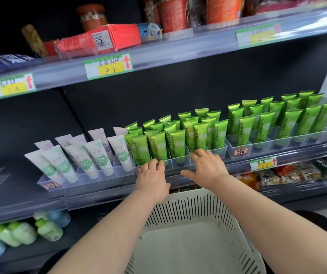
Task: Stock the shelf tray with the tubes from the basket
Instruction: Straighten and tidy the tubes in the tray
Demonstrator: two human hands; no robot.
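Head view, the only one given: both hands are up at the middle shelf, at the front of the clear shelf tray (178, 165) that holds the green tubes (176, 144). The left hand (152, 178) lies palm down with its fingers (154, 164) nearly straight and close together, tips on the tray's front wall near its left end. The right hand (206, 167) is spread wider, thumb out to the side, its fingers (199, 154) reaching over the front wall to the feet of the front-row tubes. Neither hand holds anything.

The tubes stand in tilted rows that fill the tray's compartments as far back as can be seen. The white slotted basket (194, 206) sits low between the forearms, and the part of its floor that shows is bare (the near corner is cut off by the frame's edge, so a stray tube there cannot be ruled out).

My reading is that the loading itself is done or all but done, and the step in hand is squaring up: seating the front row and setting the tray straight on the shelf. The next move calls for a light, even push from both hands, so the tray slides level without toppling the leaning tubes or nudging the tray of white tubes (91, 157) just beside it on the left.
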